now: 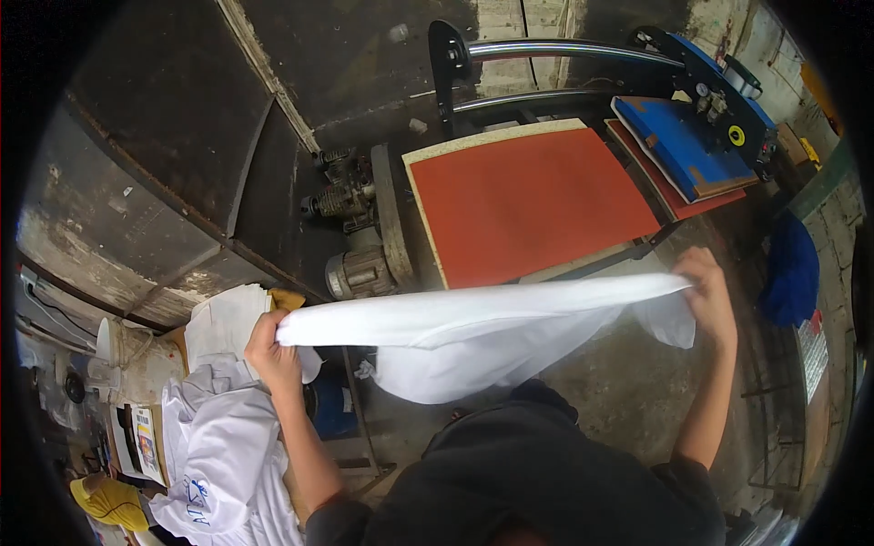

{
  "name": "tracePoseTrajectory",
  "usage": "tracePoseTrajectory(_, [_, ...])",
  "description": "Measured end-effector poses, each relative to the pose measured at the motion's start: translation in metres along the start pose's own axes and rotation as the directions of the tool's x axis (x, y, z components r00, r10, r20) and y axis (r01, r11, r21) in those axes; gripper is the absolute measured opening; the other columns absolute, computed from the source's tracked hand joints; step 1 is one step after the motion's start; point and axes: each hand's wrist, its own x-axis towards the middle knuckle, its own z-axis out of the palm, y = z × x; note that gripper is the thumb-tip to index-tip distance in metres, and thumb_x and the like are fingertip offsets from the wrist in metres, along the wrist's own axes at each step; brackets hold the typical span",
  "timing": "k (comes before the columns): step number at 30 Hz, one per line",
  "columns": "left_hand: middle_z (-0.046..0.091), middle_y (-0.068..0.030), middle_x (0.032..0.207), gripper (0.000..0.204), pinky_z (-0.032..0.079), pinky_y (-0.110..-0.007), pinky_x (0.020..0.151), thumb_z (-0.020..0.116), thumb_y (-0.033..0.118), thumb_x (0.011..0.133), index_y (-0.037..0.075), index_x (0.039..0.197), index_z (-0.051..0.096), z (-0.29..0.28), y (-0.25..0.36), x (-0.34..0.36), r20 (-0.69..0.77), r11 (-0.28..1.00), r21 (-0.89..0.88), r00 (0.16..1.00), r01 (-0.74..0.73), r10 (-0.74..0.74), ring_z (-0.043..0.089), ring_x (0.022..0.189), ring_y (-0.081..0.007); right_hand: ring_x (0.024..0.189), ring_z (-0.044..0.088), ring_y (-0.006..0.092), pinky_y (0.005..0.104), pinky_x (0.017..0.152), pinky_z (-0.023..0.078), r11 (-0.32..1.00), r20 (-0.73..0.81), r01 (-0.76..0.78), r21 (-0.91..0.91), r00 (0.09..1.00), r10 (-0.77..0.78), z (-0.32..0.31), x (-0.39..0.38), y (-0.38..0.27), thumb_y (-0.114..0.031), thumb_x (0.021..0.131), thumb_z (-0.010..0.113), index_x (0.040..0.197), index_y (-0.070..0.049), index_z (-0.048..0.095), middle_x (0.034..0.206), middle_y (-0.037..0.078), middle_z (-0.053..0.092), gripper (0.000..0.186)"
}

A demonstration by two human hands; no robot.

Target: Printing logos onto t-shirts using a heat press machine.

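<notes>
A white cloth garment [473, 314], perhaps a T-shirt, is stretched taut between my two hands in front of my body. My left hand [273, 350] grips its left end with the fingers closed. At the other end, my right hand [708, 289] pinches the cloth a little higher. Loose folds of the fabric hang below the stretched edge. Just beyond the cloth lies the red-orange pad [537, 205] of a heat press, which nothing covers. The blue press head [683, 146] sits to its right, over a second reddish pad.
White printed shirts [223, 437] are heaped on a surface at my left, with white sheets [228, 323] behind them. A motor with a compressor [355, 264] stands left of the press. Two metal rails [574, 52] run behind the pad. A blue cloth [790, 268] hangs at the right.
</notes>
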Motion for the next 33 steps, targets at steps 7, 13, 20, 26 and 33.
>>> tracePoseTrajectory(7, [0.051,-0.0095,0.058,0.004,0.038,-0.026,0.049,0.056,-0.003,0.064,-0.002,0.068,0.057,0.036,0.054,0.020,-0.031,0.994,0.053,0.995,-0.093,0.094,0.049,0.051,-0.0162,0.068,0.046,0.0047,0.0180,0.060,0.033,0.833,-0.230,-0.074,0.549,0.944,0.235,-0.064,0.022,0.095,0.001,0.068,0.050,0.078,-0.001,0.053,0.073,-0.002,0.050,0.010])
tracePoseTrajectory(13, [0.045,-0.0194,0.060,0.015,0.040,-0.032,0.050,0.062,0.009,0.071,-0.002,0.073,0.053,0.162,0.046,0.127,0.187,0.976,0.187,0.979,-0.111,0.076,0.046,0.050,-0.0249,0.069,0.048,0.0067,0.0218,0.062,0.038,0.953,-0.107,0.017,0.303,0.994,0.016,-0.086,0.175,0.197,-0.011,0.075,0.061,0.079,0.000,0.057,0.070,-0.001,0.053,0.013])
tracePoseTrajectory(20, [0.056,-0.0139,0.101,0.033,0.042,-0.046,0.077,0.063,0.026,0.078,0.008,0.105,0.057,0.344,0.000,0.180,0.151,0.894,0.448,0.987,-0.016,-0.058,0.054,0.095,-0.0332,0.098,0.054,0.0333,0.0400,0.082,0.043,0.927,-0.298,-0.156,-0.340,0.953,0.051,0.065,0.307,0.294,-0.020,0.078,0.062,0.114,-0.007,0.052,0.107,0.016,0.056,0.040])
tracePoseTrajectory(26, [0.061,-0.0192,0.079,0.029,0.044,-0.048,0.069,0.054,0.029,0.084,0.001,0.080,0.058,0.353,0.016,0.006,0.312,0.916,0.309,0.882,0.257,-0.353,0.059,0.074,-0.0378,0.089,0.054,0.0418,0.0462,0.075,0.045,0.880,-0.175,-0.463,-0.107,0.880,0.442,0.150,0.149,0.335,-0.018,0.081,0.060,0.096,0.003,0.055,0.095,0.025,0.056,0.027])
tracePoseTrajectory(33, [0.060,-0.0222,0.076,0.025,0.045,-0.046,0.064,0.056,0.023,0.083,-0.002,0.079,0.055,0.348,0.055,-0.084,0.359,0.895,0.352,0.843,0.274,-0.399,0.058,0.072,-0.0389,0.077,0.055,0.0397,0.0473,0.069,0.043,0.881,-0.169,-0.400,-0.254,0.915,0.367,0.171,0.051,0.324,-0.012,0.077,0.064,0.086,0.001,0.054,0.085,0.021,0.056,0.018])
